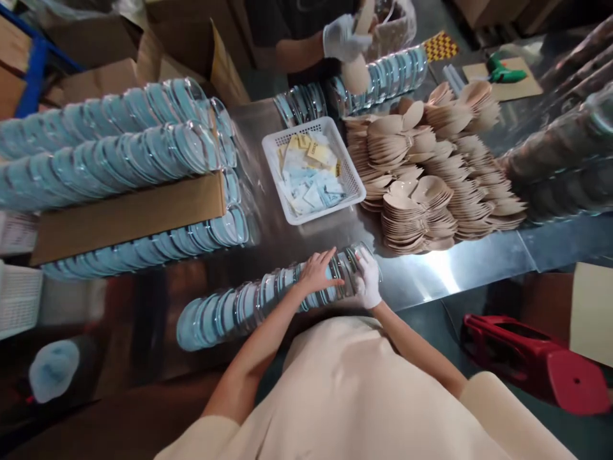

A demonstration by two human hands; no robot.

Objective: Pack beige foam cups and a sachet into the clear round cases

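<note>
A long row of nested clear plastic containers with pale blue inside lies on its side along the table edge in front of me. My left hand, bare, rests across the upper right part of this row, thumb and fingers spread apart. At the row's right end, my right hand wears a white glove and curls around the last containers. Its fingertips are partly hidden by the shiny plastic. Beyond my hands stands a white basket of small yellow, white and blue packets.
Piles of wooden spoons lie to the right of the basket. More container rows with a cardboard strip fill the left. A co-worker's gloved hand is across the table. A green glue gun lies far right; a red object is below right.
</note>
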